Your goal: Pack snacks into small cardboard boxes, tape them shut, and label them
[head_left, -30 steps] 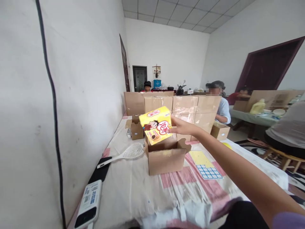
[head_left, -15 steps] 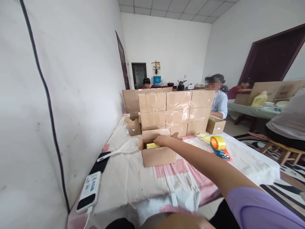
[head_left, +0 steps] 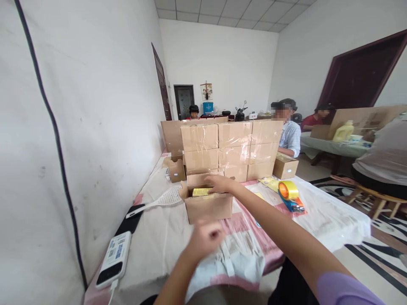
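Note:
A small open cardboard box stands on the cloth-covered table in front of me, flaps up. Inside it lies a yellow packet or box, partly hidden by the walls. Over the box's opening is my right hand, fingers stretched and apart, at the inner right side near the yellow item; whether the fingertips touch it I cannot tell. My left hand, smeared by motion, is curled into a loose fist just before the box's front wall. Nothing shows in it.
Taped cartons are stacked behind the box. To the left lie a white slotted spatula, a dark phone-like slab and a white power bank with a cable. A tape dispenser lies right. Several people sit farther off.
My left hand has risen from the bottom edge toward the front of the box. My right hand has lifted slightly, its fingers now spread over the opening. The view has shifted a little.

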The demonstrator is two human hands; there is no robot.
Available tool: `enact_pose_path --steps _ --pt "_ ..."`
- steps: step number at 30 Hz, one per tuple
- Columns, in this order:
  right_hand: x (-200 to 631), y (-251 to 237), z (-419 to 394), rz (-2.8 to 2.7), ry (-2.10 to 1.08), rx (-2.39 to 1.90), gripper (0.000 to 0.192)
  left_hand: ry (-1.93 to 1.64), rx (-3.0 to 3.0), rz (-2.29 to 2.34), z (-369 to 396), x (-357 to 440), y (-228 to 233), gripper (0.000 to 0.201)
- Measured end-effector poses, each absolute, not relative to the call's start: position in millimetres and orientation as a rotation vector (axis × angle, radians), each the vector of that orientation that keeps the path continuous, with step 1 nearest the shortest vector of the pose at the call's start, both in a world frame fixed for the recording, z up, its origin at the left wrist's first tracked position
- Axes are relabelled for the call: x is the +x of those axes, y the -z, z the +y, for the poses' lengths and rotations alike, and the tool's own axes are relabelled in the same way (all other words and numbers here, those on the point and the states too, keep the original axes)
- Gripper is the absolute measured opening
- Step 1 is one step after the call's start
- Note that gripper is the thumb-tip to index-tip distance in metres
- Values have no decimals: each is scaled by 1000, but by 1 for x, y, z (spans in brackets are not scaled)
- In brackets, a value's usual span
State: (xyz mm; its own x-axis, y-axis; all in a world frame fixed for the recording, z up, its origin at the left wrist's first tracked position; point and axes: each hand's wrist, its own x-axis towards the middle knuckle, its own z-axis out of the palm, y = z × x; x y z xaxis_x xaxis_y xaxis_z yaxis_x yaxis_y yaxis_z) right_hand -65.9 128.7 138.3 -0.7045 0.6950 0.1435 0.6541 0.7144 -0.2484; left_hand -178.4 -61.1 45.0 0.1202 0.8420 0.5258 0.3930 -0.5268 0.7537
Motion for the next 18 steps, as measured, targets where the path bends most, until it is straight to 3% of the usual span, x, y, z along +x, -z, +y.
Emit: enact_pose_path --steps 2,3,6,10,14,18 --pt "-32 -130 128 -2388 -266 -1087 46 -2081 1543 1637 -45 -224 -56 34" --pt "-15 -121 127 -2137 -271 -1094 46 -2257 1324 1748 -36 -244 -58 25" --pt "19 -82 121 -1746 -587 -974 57 -1992 1408 1641 -8 -276 -52 48" --pt "23 -34 110 -1738 -1025 -770 58 -1652 1531 1507 17 -266 -33 37" --pt "15 -16 112 -1687 -1138 -719 58 -1787 1361 1653 31 -246 -25 49" --pt "10 -19 124 -1714 -1033 -715 75 -1830 1175 1751 42 -243 -26 81"
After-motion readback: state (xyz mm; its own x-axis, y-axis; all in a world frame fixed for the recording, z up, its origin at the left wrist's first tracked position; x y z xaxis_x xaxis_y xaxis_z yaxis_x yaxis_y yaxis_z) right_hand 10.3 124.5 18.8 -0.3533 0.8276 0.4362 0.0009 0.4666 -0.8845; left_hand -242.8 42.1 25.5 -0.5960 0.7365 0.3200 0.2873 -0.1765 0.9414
